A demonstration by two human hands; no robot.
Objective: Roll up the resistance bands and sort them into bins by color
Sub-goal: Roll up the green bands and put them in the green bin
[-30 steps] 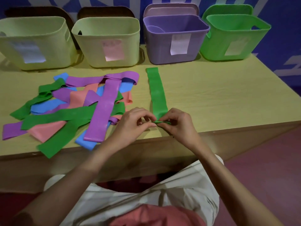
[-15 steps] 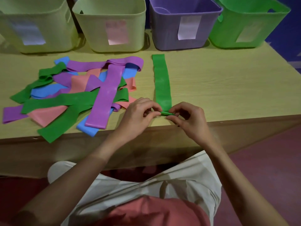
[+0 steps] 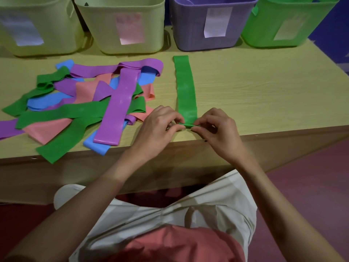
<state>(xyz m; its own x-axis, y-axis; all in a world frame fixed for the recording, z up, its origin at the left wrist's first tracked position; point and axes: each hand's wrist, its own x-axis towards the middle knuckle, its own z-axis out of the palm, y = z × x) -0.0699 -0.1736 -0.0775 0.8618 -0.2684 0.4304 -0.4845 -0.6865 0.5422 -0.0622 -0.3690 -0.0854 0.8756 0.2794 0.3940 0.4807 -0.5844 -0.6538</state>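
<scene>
Green band (image 3: 186, 91) looks soft and stretchy; left hand (image 3: 159, 127) and right hand (image 3: 217, 129) pinch its near end, mid-frame.

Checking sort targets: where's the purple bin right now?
Head view, back of the table: the purple bin is third from the left, between a pale bin with a pink label and the green bin.

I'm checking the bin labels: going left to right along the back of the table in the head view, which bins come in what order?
Pale bin with whitish label → pale bin with pink label → purple bin → green bin.
</scene>
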